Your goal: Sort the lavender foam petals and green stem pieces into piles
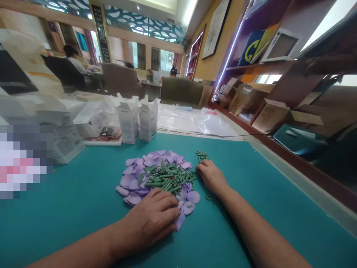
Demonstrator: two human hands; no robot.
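A heap of light purple petal-like pieces (129, 180) lies on the green mat (92, 208). On top of it are many short green sticks (170, 180) and some curly green bits. My left hand (157, 216) rests over the near edge of the heap, its fingers bent over the petals; whatever lies under the fingertips is hidden. At the heap's right side, my right hand (210, 175) has its fingers bent down beside a small group of green sticks (201, 154). Its fingertips are too small to tell what they hold. Small green scraps (209, 199) lie nearer me.
Two open white boxes (129, 121) stand behind the heap, with a clear plastic container (67, 141) and packaging at the left. Plastic sheets (206, 121) lie beyond the mat. Shelves with cartons (270, 115) line the right. People sit farther back.
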